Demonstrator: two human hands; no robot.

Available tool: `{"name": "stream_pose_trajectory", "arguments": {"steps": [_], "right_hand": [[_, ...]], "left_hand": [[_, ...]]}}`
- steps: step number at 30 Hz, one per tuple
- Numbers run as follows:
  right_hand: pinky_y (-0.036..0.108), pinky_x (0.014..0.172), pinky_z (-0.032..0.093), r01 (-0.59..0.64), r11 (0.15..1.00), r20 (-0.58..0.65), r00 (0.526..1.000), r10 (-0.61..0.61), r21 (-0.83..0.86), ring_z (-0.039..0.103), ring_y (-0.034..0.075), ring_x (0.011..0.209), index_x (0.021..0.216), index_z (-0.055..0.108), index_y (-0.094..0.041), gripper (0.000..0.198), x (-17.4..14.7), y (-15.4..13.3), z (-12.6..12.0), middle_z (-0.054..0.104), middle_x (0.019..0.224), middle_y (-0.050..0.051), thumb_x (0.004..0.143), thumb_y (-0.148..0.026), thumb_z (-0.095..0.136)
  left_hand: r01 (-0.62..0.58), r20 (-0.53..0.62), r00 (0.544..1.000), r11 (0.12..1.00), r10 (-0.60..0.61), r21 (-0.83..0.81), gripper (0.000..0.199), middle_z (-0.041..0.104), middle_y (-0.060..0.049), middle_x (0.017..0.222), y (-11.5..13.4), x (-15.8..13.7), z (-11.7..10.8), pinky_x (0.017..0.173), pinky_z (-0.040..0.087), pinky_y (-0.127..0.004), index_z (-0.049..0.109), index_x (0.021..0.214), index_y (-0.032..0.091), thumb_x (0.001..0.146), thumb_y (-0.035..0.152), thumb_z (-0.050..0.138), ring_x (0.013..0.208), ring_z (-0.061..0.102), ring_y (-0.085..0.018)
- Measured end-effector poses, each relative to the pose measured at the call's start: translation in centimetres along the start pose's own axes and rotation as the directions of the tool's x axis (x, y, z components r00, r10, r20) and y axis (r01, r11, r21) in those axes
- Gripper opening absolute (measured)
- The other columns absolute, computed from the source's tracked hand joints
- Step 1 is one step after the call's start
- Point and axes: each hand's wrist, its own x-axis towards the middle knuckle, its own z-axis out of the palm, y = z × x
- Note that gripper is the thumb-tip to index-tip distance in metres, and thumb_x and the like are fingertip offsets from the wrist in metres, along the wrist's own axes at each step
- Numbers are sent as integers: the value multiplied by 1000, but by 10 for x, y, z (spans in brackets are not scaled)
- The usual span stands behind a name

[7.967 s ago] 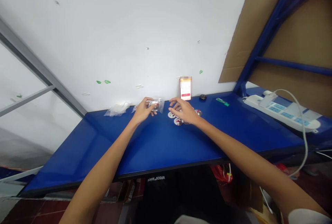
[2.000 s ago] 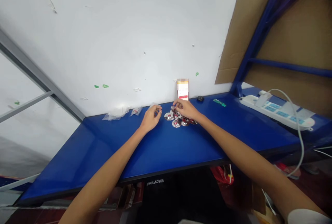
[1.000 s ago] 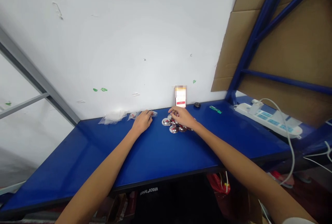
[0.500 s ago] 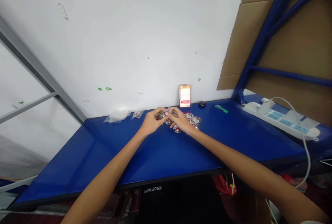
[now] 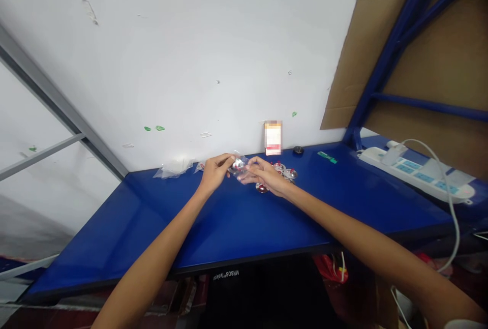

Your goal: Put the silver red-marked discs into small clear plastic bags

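Observation:
Between my two hands is a shiny round metal piece [image 5: 238,164], with a small clear plastic bag [image 5: 241,177] around or against it. Whether the piece is fully inside the bag I cannot tell. My left hand [image 5: 214,172] pinches the metal piece at its left side, thumb on top. My right hand [image 5: 267,177] is closed on the bag's right side, fingers pointing left. Just behind and beside my right hand lie several similar shiny metal discs [image 5: 291,173] with red parts on top, partly hidden by that hand.
On the blue table [image 5: 152,227], a pile of clear plastic bags [image 5: 175,168] and a small bag with a red mark [image 5: 200,167] lie left. A lit phone-like screen [image 5: 273,138] leans on the wall. A black round object [image 5: 298,150], green strip [image 5: 327,157] and power strip [image 5: 415,174] are right.
My hands have moved apart a little, the left one to the left. The metal piece and the clear bag between them now show more plainly. The view has shifted slightly.

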Motion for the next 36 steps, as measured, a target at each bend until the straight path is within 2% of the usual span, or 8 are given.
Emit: {"name": "stream_pose_trajectory", "arguments": {"steps": [5, 12, 16, 23, 27, 29, 32, 36], "right_hand": [[48, 103, 66, -94, 996, 125, 988, 93, -2, 81, 28, 107, 124, 68, -20, 50, -5, 10, 4, 80, 115, 12, 86, -43, 92], [40, 100, 67, -131, 990, 155, 978, 138, -53, 82, 25, 101, 115, 74, -17, 40, -7, 5, 6, 81, 118, 14, 91, -45, 87], [40, 98, 68, -106, 988, 87, 989, 116, -109, 82, 24, 99, 110, 76, -16, 38, -5, -2, 2, 81, 115, 13, 90, -45, 89], [38, 91, 70, -82, 983, -12, 997, 81, -164, 82, 24, 95, 105, 75, -16, 34, -2, -6, -7, 82, 106, 12, 90, -44, 88], [30, 78, 68, -64, 969, 10, 998, 68, -239, 82, 22, 90, 105, 76, -17, 36, -1, -5, -7, 83, 104, 11, 90, -48, 87], [25, 69, 65, -49, 960, 26, 998, 58, -274, 80, 19, 83, 104, 77, -17, 37, -1, -6, -7, 83, 104, 10, 90, -50, 86], [23, 57, 61, -49, 959, 21, 998, 57, -278, 78, 17, 73, 103, 77, -17, 40, -1, -7, -6, 83, 100, 11, 90, -53, 86], [22, 49, 58, -76, 966, -39, 997, 69, -248, 77, 18, 66, 94, 74, -16, 47, 0, -7, -9, 81, 87, 11, 86, -60, 87]], "left_hand": [[-120, -36, 991, 983, 126, 142, 37, 83, -7, 111, 15, -7, 1, 81, 59, -32, 88, 111, 23, 103, 49, 63, 94, 75, -24], [-70, -257, 962, 995, 87, 74, 34, 77, -4, 90, 9, 1, -11, 61, 48, -26, 86, 106, 21, 102, 45, 63, 68, 63, -15], [40, -544, 839, 995, 14, 86, 35, 66, 1, 75, -19, 19, -45, 56, 41, -24, 82, 107, 19, 102, 43, 57, 59, 54, -13], [493, -794, 605, 752, 65, 437, 31, 77, -11, 102, -76, 22, -146, 100, 49, -41, 71, 118, 15, 101, 30, 50, 102, 68, -28], [581, -665, 745, 443, 48, 683, 55, 68, -25, 131, -86, 11, -158, 109, 42, -60, 57, 140, 10, 89, 27, 67, 129, 53, -44], [501, -599, 788, 419, 141, 757, 53, 60, -27, 142, -75, 13, -147, 109, 40, -61, 58, 141, 11, 90, 21, 63, 134, 48, -46], [250, -467, 855, 611, 225, 751, 42, 64, -20, 135, -44, 20, -114, 108, 44, -53, 64, 136, 16, 95, 17, 55, 126, 57, -37], [-200, 121, 978, 928, 169, 315, 34, 74, -8, 111, -6, 15, -50, 88, 56, -36, 69, 134, 22, 105, 36, 58, 98, 69, -22]]}}
